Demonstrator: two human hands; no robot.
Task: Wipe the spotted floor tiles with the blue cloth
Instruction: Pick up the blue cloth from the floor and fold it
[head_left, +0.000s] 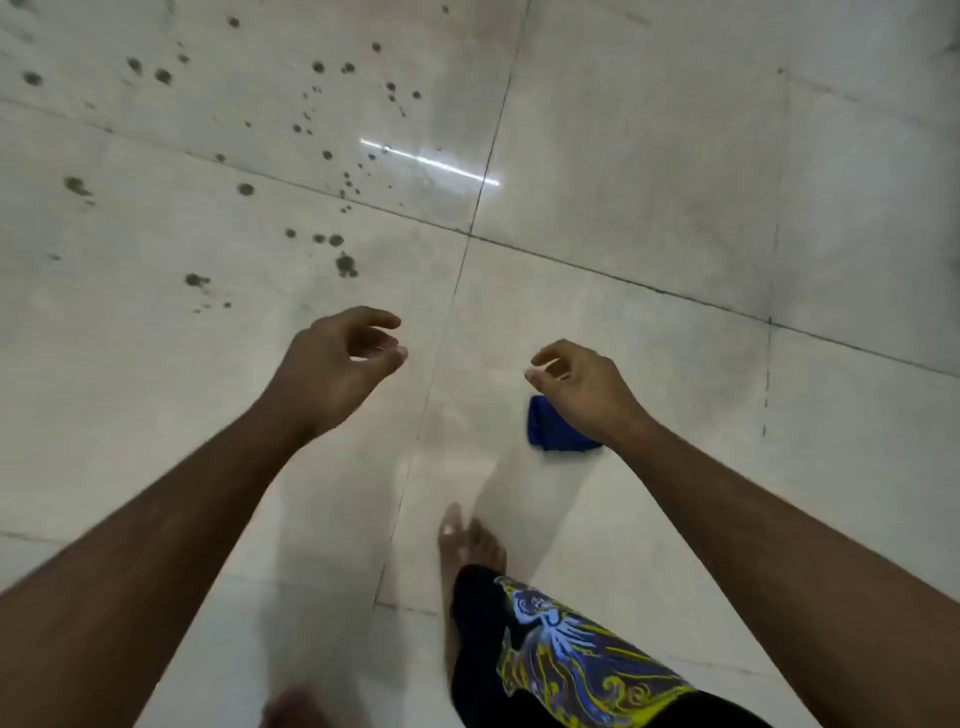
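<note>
I look down at a pale, shiny floor (649, 156) made of big square tiles. On the far left, dark spots (332, 156) dot the tiles, some big and some tiny. They spread across the top left tile and the one below it. Near them, a thin white line of light (431, 162) shines on the floor.

My left hand (337, 364) hangs in the air above the floor. Its fingers curl loosely, and it holds nothing. My right hand (582, 384) hangs beside it, a little lower. Its fingers curl loosely too, and it is empty.

The blue cloth (553, 428) lies bunched up on the floor, partly hidden under my right hand and wrist. I cannot tell if the hand touches it. The cloth sits on a clean tile, well apart from the spots.

Lower down, my bare foot (467, 545) stands on the floor. Above it is a black trouser leg (571, 654) with a blue and yellow pattern.
</note>
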